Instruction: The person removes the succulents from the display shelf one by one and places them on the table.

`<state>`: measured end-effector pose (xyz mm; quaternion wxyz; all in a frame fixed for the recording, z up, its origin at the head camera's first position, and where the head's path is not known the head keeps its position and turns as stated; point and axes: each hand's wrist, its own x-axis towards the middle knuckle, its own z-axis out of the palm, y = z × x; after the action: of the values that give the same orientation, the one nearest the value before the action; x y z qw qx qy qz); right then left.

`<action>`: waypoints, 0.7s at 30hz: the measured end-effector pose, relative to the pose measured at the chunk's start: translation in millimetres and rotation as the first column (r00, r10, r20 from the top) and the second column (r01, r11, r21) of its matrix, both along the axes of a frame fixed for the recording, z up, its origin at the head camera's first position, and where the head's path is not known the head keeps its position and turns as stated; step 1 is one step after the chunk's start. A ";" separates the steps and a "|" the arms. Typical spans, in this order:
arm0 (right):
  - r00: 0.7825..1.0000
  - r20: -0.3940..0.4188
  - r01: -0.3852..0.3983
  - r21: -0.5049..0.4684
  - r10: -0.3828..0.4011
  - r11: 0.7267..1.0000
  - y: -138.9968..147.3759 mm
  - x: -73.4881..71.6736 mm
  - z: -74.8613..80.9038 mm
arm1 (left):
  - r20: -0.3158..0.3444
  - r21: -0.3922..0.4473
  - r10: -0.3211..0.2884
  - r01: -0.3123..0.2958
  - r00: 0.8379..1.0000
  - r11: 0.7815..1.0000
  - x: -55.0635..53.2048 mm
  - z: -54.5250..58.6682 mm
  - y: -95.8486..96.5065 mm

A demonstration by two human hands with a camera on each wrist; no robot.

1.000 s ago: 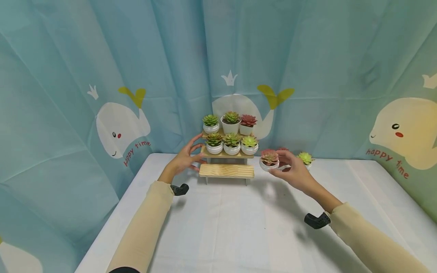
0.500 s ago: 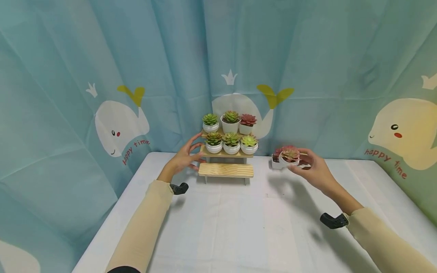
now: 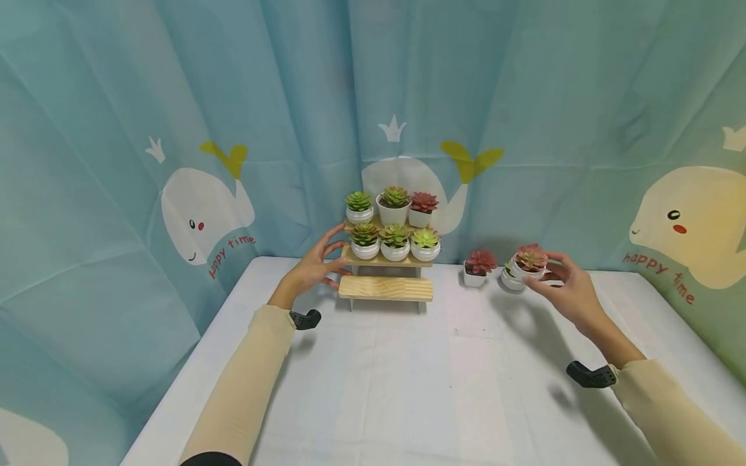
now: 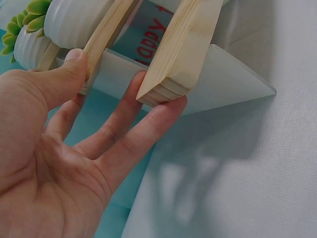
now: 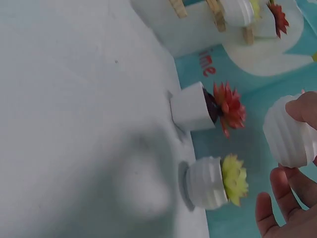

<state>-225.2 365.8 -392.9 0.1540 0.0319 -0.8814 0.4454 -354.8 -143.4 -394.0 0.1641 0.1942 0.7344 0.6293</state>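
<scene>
In the head view, my right hand (image 3: 574, 294) pinches a pink-red succulent in a round white pot (image 3: 530, 260), held up off the table. Its ribbed pot shows between thumb and fingers in the right wrist view. Below and behind it stands a yellow-green succulent in a white pot (image 5: 208, 183); a red succulent in a square white pot (image 5: 193, 108) stands beside that one. My left hand (image 3: 311, 268) holds the left end of a stepped wooden plant stand (image 3: 386, 288). Its thumb (image 4: 67, 69) lies on the middle board, with other fingertips against the lowest board (image 4: 181, 54).
The stand's top tier carries a green succulent (image 3: 359, 206), a taller-potted one (image 3: 394, 204) and a red one (image 3: 423, 207). Three green succulents (image 3: 395, 243) fill the middle tier; the lowest board is bare. A blue whale-print curtain (image 3: 553, 129) hangs behind the white table (image 3: 408, 388).
My right hand has carried the pink-red succulent to the right, away from the stand and past the red succulent, which now shows fully. My left hand has stayed at the stand.
</scene>
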 end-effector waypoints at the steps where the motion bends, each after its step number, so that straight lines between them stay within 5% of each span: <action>1: 1.000 -0.002 0.007 -0.002 -0.007 1.000 1.9 -0.8 0.1 | 0.000 0.002 0.000 0.000 1.000 1.000 -0.1 0.1 -0.2; 9: 0.997 0.013 0.081 -0.035 -0.080 0.996 16.7 -6.4 -0.3 | -0.006 -0.004 0.003 -0.003 1.000 1.000 -1.7 -3.8 -2.3; 21: 0.964 0.157 0.240 -0.159 -0.215 0.958 39.7 -20.8 -8.3 | 0.003 0.013 -0.008 0.008 1.000 1.000 -0.9 -2.7 -1.7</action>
<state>-246.0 405.5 -401.2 0.1452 -0.1147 -0.8449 0.5020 -355.7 -145.1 -396.7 0.1662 0.1972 0.7293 0.6337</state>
